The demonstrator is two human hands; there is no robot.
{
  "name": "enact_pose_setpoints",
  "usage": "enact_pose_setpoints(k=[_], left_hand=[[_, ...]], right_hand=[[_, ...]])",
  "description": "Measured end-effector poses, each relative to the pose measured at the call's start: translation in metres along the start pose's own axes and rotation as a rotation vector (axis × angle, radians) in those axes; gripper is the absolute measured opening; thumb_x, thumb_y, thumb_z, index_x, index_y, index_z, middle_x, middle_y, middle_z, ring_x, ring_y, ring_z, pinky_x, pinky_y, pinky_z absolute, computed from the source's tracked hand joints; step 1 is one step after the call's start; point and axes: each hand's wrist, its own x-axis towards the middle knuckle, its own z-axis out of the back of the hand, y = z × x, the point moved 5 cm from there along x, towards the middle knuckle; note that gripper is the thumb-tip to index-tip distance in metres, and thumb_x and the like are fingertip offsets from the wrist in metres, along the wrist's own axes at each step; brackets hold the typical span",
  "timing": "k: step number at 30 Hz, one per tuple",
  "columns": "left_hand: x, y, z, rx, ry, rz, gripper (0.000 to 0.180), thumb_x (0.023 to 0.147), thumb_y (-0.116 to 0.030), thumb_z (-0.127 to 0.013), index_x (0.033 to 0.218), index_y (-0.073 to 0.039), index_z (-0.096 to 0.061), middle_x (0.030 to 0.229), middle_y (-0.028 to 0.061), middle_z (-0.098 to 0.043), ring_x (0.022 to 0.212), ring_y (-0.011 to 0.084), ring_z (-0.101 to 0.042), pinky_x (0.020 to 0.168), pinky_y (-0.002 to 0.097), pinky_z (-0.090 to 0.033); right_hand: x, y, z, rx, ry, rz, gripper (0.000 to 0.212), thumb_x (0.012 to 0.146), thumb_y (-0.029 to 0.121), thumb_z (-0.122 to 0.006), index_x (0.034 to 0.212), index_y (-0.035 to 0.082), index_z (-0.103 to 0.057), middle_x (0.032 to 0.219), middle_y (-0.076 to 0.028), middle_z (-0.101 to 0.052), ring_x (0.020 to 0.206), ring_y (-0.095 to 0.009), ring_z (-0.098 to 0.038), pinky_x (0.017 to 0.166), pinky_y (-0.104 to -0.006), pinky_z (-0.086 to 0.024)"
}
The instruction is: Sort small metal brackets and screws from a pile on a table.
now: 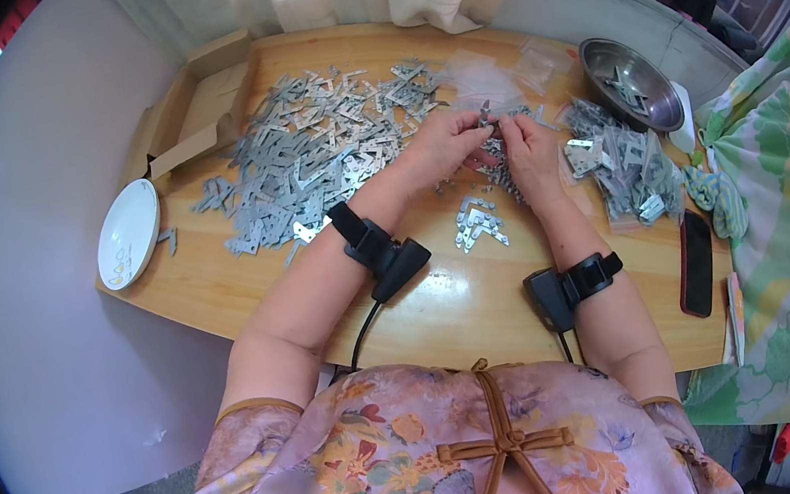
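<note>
My left hand [454, 145] and my right hand [532, 157] meet over the far middle of the table, fingers pinched together. Between their fingertips sits a small dark metal piece [485, 114], too small to name. Under and beside my hands lies a heap of small metal bits [498, 175], partly hidden by them. Nearer to me rest a few silver L-shaped brackets [480, 224] with small round pieces on them. A wide pile of flat L-shaped metal brackets [311, 153] spreads out to the left of my hands.
An open cardboard box [204, 112] and a tilted white plate [129, 234] stand at the left. On the right are a steel bowl [631, 82] with brackets, plastic bags of brackets [631, 168], and a phone [695, 263]. Clear bags [482, 78] lie at the back.
</note>
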Motion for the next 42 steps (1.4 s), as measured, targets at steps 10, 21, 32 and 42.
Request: enact_pose_setpoints(k=[10,21,32,42], left_hand=[[-0.03,-0.006,0.018,-0.097,-0.026,0.121,0.018,0.085,-0.018,-0.056,0.09,0.0,-0.059,0.085,0.0093,-0.065,0.068,0.0135,-0.064,0.058,0.0217,-0.05],[-0.056,-0.001,0.009,0.112,0.164,0.233,0.013,0.082,-0.014,-0.058,0.076,-0.002,-0.06,0.069,0.0066,-0.064,0.056,0.0114,-0.061,0.051,0.0208,-0.048],[-0.069,0.014,-0.006,0.163,0.221,0.374,0.016,0.084,-0.015,-0.055,0.077,-0.001,-0.059,0.062,0.0058,-0.061,0.05,0.0126,-0.06,0.045,0.0211,-0.045],[-0.068,0.017,-0.006,0.222,0.142,0.437,0.015,0.082,-0.016,-0.059,0.077,-0.002,-0.058,0.06,0.0048,-0.06,0.048,0.0125,-0.06,0.041,0.0202,-0.043]], right_hand=[[-0.001,-0.006,-0.002,0.236,0.09,-0.074,0.034,0.084,0.029,-0.049,0.068,0.0,-0.055,0.053,-0.007,-0.05,0.051,-0.015,-0.048,0.051,-0.0287,-0.038],[0.001,-0.021,-0.005,0.011,0.101,-0.008,0.031,0.082,0.029,-0.049,0.073,0.001,-0.059,0.066,-0.017,-0.058,0.063,-0.03,-0.057,0.059,-0.0367,-0.042],[0.002,-0.021,-0.006,-0.108,0.137,0.031,0.03,0.082,0.03,-0.049,0.074,0.003,-0.059,0.069,-0.018,-0.058,0.066,-0.034,-0.056,0.058,-0.0393,-0.042],[-0.001,-0.015,-0.001,-0.088,0.104,0.103,0.031,0.086,0.025,-0.051,0.067,0.001,-0.054,0.052,-0.003,-0.048,0.049,-0.01,-0.045,0.048,-0.0257,-0.035]])
